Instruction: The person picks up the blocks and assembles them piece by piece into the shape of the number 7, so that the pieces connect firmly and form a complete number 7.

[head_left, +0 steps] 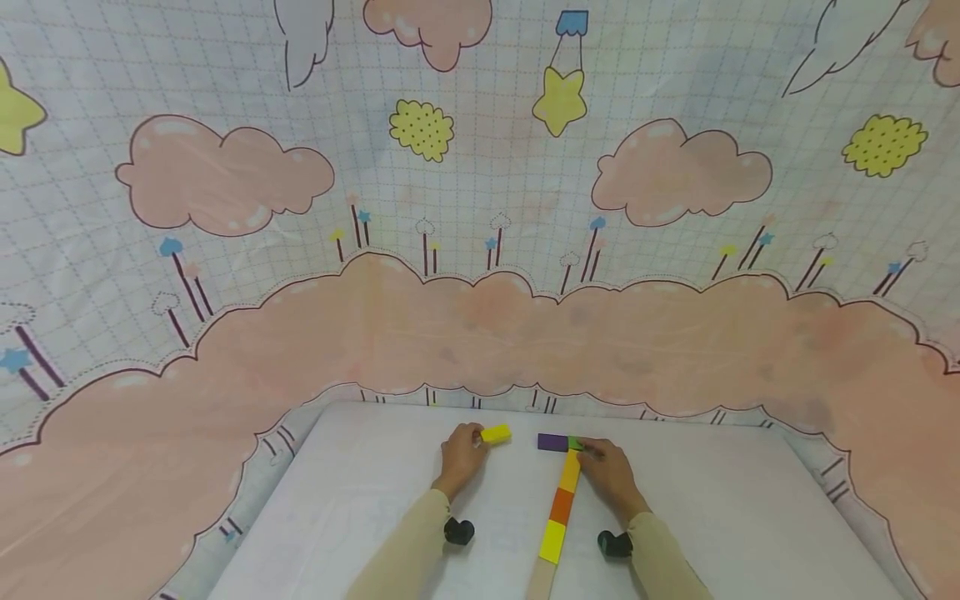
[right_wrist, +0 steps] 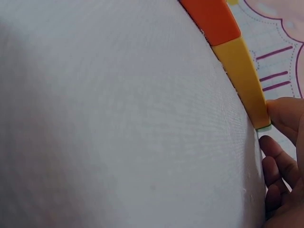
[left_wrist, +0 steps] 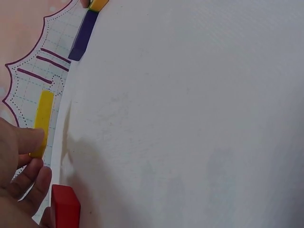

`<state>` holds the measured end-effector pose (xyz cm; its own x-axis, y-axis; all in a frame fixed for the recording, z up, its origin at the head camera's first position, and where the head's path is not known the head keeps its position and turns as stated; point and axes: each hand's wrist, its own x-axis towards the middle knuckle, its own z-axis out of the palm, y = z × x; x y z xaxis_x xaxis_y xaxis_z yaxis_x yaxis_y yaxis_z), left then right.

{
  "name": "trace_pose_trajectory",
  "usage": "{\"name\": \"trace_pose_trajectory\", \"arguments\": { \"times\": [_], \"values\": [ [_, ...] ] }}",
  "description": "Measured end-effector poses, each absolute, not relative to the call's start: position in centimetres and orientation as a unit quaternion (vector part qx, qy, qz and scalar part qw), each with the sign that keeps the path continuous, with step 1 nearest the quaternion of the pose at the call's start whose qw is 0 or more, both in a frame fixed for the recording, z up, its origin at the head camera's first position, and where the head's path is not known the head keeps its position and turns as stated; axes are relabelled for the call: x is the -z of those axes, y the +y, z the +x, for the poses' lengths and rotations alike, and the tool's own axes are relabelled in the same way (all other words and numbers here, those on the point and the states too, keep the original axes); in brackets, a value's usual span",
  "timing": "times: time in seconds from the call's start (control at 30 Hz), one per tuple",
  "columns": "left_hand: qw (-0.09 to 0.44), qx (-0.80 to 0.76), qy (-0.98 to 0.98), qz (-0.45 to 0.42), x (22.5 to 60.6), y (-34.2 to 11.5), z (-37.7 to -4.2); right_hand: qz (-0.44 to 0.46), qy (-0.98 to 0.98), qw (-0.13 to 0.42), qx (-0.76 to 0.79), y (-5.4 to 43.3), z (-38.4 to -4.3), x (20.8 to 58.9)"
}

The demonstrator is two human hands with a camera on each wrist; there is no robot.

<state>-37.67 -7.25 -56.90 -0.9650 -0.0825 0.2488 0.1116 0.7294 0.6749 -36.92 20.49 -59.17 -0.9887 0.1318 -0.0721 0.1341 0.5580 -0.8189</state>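
My left hand [head_left: 461, 457] pinches a yellow block [head_left: 496, 434] between thumb and fingers, to the left of a purple block [head_left: 552, 442]. In the left wrist view a red block [left_wrist: 65, 207] is beside that hand's lower fingers. My right hand [head_left: 609, 473] has thumb and fingertips at a small green block [head_left: 574, 442], pinching it where it joins the purple block. From there a row of blocks runs toward me: amber-yellow [head_left: 571, 472], orange [head_left: 562, 505], bright yellow [head_left: 552, 542] and tan [head_left: 542, 579]. Fingers mostly cover the green block in the right wrist view.
The blocks lie on a white tabletop [head_left: 360, 517], its far edge just beyond both hands. Behind it hangs a cloth [head_left: 480, 333] printed with clouds and stars. Dark wrist devices [head_left: 459, 532] sit by both sleeves.
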Motion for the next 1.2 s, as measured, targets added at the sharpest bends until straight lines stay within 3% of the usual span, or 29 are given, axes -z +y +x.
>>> {"name": "trace_pose_trajectory", "arguments": {
  "times": [1.2],
  "values": [
    [0.063,0.377,-0.923,-0.05,56.8,-6.0,-38.1,0.073,0.887,-0.011,0.457,20.3,-36.7,58.9]
  ]
}}
